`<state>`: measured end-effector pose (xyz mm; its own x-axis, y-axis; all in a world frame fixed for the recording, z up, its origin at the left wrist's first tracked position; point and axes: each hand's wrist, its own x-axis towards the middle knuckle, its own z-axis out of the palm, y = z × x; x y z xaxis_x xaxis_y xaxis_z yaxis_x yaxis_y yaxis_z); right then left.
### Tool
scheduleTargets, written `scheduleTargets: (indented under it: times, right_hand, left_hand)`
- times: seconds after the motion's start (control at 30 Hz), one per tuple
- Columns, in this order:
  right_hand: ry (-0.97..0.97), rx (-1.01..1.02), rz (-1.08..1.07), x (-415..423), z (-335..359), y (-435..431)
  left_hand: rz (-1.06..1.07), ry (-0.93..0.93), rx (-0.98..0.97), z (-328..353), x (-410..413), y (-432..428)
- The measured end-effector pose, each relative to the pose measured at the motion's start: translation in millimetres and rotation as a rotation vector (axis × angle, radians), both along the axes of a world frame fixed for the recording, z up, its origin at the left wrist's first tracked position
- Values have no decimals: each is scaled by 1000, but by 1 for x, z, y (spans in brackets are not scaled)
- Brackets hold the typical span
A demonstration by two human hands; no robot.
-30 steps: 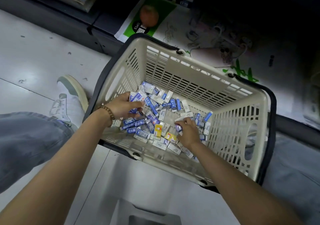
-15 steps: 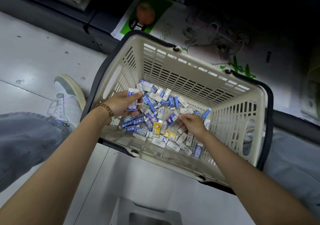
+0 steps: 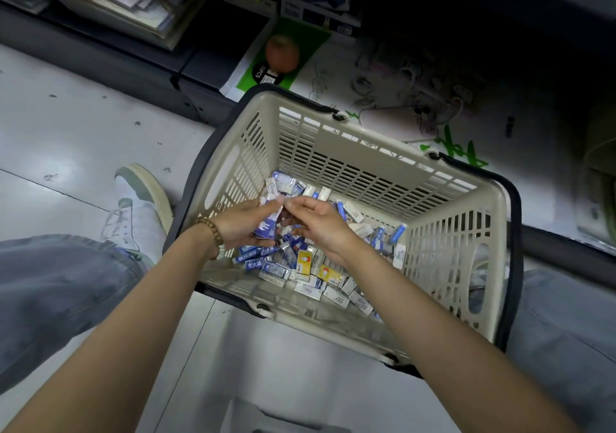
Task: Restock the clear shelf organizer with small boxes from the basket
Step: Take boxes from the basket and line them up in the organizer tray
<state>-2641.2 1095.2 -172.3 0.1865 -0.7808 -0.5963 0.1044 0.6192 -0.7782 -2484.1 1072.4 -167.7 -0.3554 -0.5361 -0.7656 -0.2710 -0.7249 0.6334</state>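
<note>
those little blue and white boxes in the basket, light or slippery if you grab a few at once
Probably light: the left hand holds several small boxes at once. Likely stiff, since they keep crisp rectangular shapes in the jumbled pile in the basket. Flat sides suggest they will slide rather than roll, so a stack might slip apart.

A pale, scuffed floor (image 3: 83,126) fills the left of the frame. On it at middle left stands a white sneaker (image 3: 140,206) with a tan sole, below it a grey-blue trouser leg (image 3: 60,292); a second trouser leg (image 3: 566,332) shows at lower right. At upper left a stack of papers (image 3: 133,6) lies on a dark low shelf (image 3: 133,62). At top centre a green-and-white pack (image 3: 283,52) pictures a round orange-red fruit, and to its right lies white packaging (image 3: 400,92) printed with faint line drawings
</note>
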Motion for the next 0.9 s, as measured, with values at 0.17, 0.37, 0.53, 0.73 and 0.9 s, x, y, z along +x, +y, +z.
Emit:
scheduleTargets:
  times: [0.17, 0.37, 0.53, 0.73, 0.9]
  right_hand:
    - [13, 91, -115, -17, -6, -2]
    - [24, 73, 66, -40, 21, -6]
    - [31, -17, 148, -34, 69, -11]
    - [110, -255, 33, -40, 145, -13]
    - [148, -412, -78, -55, 209, -19]
  left_hand:
    - [79, 8, 10, -5, 4, -2]
    - [127, -50, -96, -1, -9, 0]
    - [58, 31, -284, 42, -30, -1]
    - [-58, 166, -420, 124, -39, -29]
    - [-209, 84, -613, 204, -67, -58]
